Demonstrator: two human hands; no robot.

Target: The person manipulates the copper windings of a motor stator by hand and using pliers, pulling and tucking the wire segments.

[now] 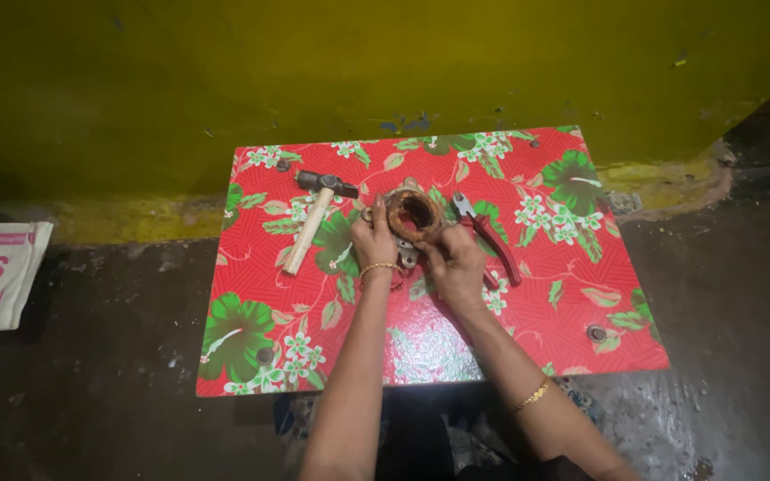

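- The low rectangular table top (528,294) is glossy red, patterned with green leaves and small white flowers.
- The ring-shaped wound coil (413,216) at its 12 o'clock is rusty brown and dark inside.
- The hammer (314,218) at 10 o'clock has a pale wooden handle and dark grey head.
- The pliers (490,239) at 1 o'clock have red handles.
- The wall (358,71) is yellow-green.

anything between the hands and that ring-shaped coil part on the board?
Nothing visible. The left hand and right hand both already grip the coil part directly. The hammer and pliers lie off to either side.
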